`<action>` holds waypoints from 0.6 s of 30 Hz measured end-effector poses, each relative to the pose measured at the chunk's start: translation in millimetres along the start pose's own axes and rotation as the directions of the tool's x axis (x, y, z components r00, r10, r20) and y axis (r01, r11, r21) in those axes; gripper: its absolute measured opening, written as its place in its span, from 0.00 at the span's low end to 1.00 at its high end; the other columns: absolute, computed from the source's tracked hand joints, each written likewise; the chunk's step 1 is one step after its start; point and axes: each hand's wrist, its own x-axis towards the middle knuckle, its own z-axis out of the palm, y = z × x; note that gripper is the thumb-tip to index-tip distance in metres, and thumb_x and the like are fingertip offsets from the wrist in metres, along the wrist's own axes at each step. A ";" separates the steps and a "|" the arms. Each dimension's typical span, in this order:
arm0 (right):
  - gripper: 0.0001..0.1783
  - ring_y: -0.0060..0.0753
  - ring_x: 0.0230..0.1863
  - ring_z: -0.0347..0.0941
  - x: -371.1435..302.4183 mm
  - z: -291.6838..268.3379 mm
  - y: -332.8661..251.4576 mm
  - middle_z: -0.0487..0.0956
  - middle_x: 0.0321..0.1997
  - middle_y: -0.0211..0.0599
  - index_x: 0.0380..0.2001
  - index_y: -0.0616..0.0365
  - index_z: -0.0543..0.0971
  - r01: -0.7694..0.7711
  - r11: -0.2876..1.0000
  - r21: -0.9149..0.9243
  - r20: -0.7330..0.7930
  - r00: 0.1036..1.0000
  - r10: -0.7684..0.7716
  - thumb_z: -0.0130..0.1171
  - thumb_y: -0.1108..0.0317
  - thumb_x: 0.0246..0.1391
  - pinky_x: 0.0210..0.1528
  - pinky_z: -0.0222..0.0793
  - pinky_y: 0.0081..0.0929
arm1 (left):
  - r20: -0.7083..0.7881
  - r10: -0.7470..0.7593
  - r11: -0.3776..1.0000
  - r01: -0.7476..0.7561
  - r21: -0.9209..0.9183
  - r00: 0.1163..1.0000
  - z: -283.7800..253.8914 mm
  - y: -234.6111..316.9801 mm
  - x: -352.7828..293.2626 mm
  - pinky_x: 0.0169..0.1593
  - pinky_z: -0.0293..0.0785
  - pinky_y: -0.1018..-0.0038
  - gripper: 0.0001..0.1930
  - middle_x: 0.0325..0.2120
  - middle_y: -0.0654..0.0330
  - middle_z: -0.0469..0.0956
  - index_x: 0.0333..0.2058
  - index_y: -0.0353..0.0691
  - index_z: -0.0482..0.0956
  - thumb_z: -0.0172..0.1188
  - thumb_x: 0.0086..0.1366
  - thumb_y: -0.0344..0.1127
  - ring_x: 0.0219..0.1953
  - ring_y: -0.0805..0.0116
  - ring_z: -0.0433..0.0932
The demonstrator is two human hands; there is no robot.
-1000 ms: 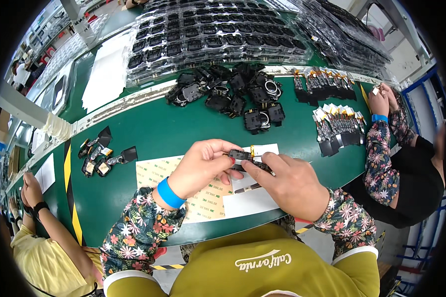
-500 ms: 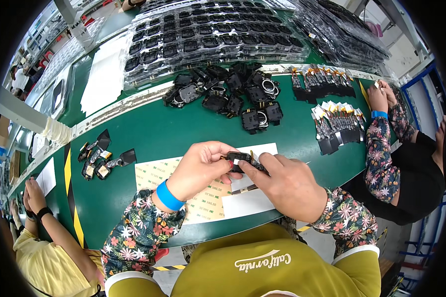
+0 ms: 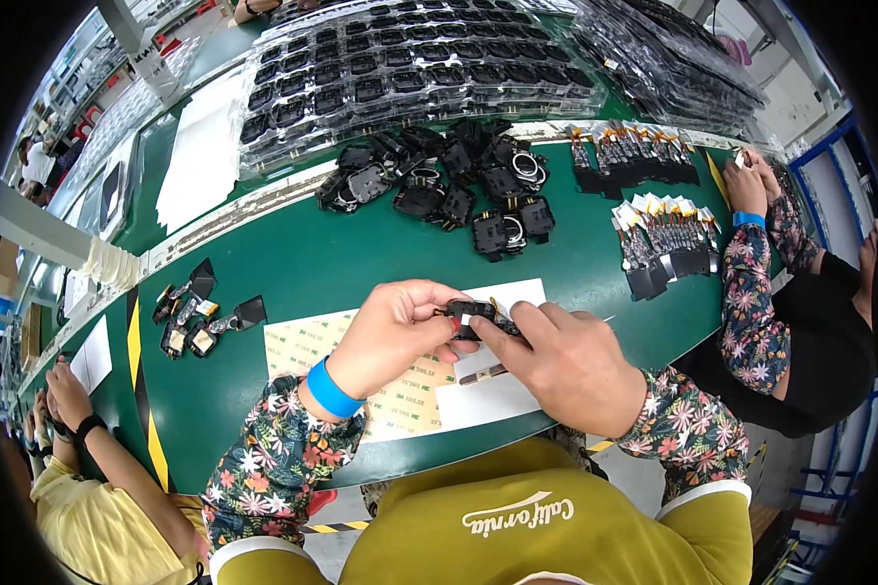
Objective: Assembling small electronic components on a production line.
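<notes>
Both hands are over the sheets at the table's front edge. My left hand (image 3: 395, 327) pinches a small black plastic housing (image 3: 473, 309) between thumb and fingers. From the other side my right hand (image 3: 580, 366) grips the same housing, its index fingertip pressed on the top. A small white patch and a bit of yellowish strip show on the part; finer detail is covered by the fingers. Under the hands lie a cream printed backing sheet (image 3: 385, 408) and a white sheet (image 3: 493, 402). A narrow dark strip (image 3: 484, 373) rests on the white one.
Beyond my hands is a heap of black housings (image 3: 424, 200), some with coiled white cable. Flex-cable parts (image 3: 658, 244) stand in rows at right, and a few lie at left (image 3: 200, 312). Stacked clear trays (image 3: 410, 83) fill the back. Co-workers sit at both sides.
The view has shifted slightly. Both hands keep nearly the same hold on the black housing.
</notes>
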 end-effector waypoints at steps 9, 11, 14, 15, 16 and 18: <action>0.24 0.24 0.24 0.67 -3.2 3.0 0.5 0.65 0.28 0.29 0.47 0.54 0.77 0.054 0.987 -0.149 -0.060 0.996 -0.064 0.55 0.70 0.41 0.19 0.64 0.20 | 0.012 -0.009 1.000 0.009 -0.019 1.000 1.3 3.6 -0.7 0.36 0.80 0.78 0.13 0.37 0.54 0.79 0.45 0.26 0.73 0.49 0.62 0.22 0.33 0.72 0.80; 0.24 0.24 0.24 0.67 -3.5 1.7 1.7 0.66 0.29 0.29 0.47 0.54 0.77 0.052 0.990 -0.128 -0.060 0.996 -0.060 0.55 0.70 0.42 0.19 0.64 0.20 | 0.009 -0.008 1.000 0.008 -0.020 1.000 1.7 3.6 -0.5 0.36 0.80 0.78 0.13 0.37 0.54 0.79 0.45 0.26 0.73 0.49 0.62 0.22 0.33 0.72 0.80; 0.23 0.24 0.25 0.67 -2.9 0.8 3.0 0.66 0.29 0.29 0.46 0.55 0.77 0.048 0.995 -0.083 -0.060 0.997 -0.053 0.54 0.70 0.42 0.19 0.64 0.19 | 0.004 -0.005 1.000 0.006 -0.024 1.000 1.5 2.9 -0.4 0.36 0.80 0.78 0.13 0.38 0.54 0.78 0.45 0.26 0.73 0.50 0.62 0.22 0.33 0.72 0.80; 0.23 0.24 0.25 0.68 -2.7 1.2 3.2 0.66 0.29 0.29 0.46 0.55 0.77 0.050 0.996 -0.075 -0.062 0.997 -0.054 0.54 0.70 0.42 0.19 0.64 0.19 | 0.009 -0.007 1.000 0.007 -0.025 1.000 0.9 2.6 -0.5 0.36 0.79 0.78 0.12 0.38 0.54 0.79 0.45 0.27 0.73 0.50 0.63 0.23 0.34 0.71 0.80; 0.23 0.24 0.25 0.68 -2.6 1.5 3.5 0.66 0.29 0.29 0.46 0.55 0.77 0.051 0.996 -0.067 -0.064 0.996 -0.055 0.54 0.70 0.42 0.19 0.64 0.19 | 0.016 -0.008 1.000 0.009 -0.026 1.000 0.4 2.5 -0.5 0.36 0.79 0.79 0.12 0.38 0.55 0.79 0.46 0.28 0.73 0.50 0.63 0.23 0.36 0.71 0.81; 0.23 0.24 0.25 0.68 -2.4 1.6 3.4 0.66 0.29 0.30 0.46 0.55 0.77 0.051 0.997 -0.059 -0.067 0.996 -0.055 0.54 0.70 0.42 0.20 0.64 0.20 | 0.023 -0.009 1.000 0.009 -0.025 1.000 -0.2 2.2 -0.3 0.36 0.78 0.80 0.12 0.38 0.55 0.79 0.46 0.29 0.73 0.50 0.64 0.23 0.37 0.70 0.81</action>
